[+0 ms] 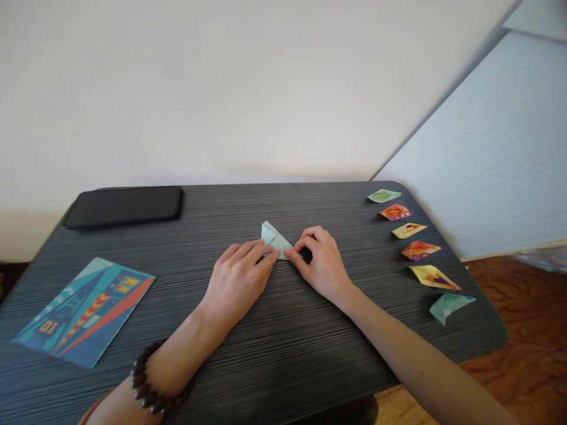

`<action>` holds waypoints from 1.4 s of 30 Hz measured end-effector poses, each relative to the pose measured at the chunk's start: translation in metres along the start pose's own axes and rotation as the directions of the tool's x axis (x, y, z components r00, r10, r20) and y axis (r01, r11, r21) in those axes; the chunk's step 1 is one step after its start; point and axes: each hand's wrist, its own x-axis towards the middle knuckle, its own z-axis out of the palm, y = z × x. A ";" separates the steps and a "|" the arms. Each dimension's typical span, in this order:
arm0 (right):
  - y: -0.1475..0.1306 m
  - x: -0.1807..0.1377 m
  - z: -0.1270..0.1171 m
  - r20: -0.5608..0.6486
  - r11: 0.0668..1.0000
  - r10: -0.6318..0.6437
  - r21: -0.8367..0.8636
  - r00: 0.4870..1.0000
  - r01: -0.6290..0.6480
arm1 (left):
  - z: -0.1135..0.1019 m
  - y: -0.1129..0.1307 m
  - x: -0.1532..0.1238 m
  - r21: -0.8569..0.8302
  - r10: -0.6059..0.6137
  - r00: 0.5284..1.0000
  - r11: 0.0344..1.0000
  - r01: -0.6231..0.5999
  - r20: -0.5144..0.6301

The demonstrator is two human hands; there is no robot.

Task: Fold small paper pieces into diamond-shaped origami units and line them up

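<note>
A small piece of pale green folded paper lies on the dark table, between my two hands. My left hand comes over its near left edge, with thumb and fingertips pressing the paper against the tabletop. At the paper's right corner, my right hand has thumb and index finger curled into a pinch on it. Part of the near edge is hidden under my left fingers. A beaded bracelet circles my left wrist.
Several folded paper pieces, including a red-orange one and a blue-green one, form a column along the right edge. A colourful printed square sheet lies at left. Behind it rests a black phone-like slab. A wall borders the far edge.
</note>
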 end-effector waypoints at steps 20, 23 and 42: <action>0.001 0.001 -0.009 0.097 0.999 0.008 0.041 0.995 -0.012 | -0.002 0.002 -0.001 0.053 0.071 0.997 0.996 -0.070 -0.023; 0.001 0.001 -0.009 0.100 0.999 0.012 0.040 0.995 -0.016 | -0.003 0.003 0.000 0.057 0.076 0.997 0.996 -0.074 -0.027; -0.003 0.001 -0.006 0.110 0.999 0.018 -0.049 0.994 -0.012 | -0.005 0.007 0.004 0.107 0.054 0.999 0.993 -0.054 0.007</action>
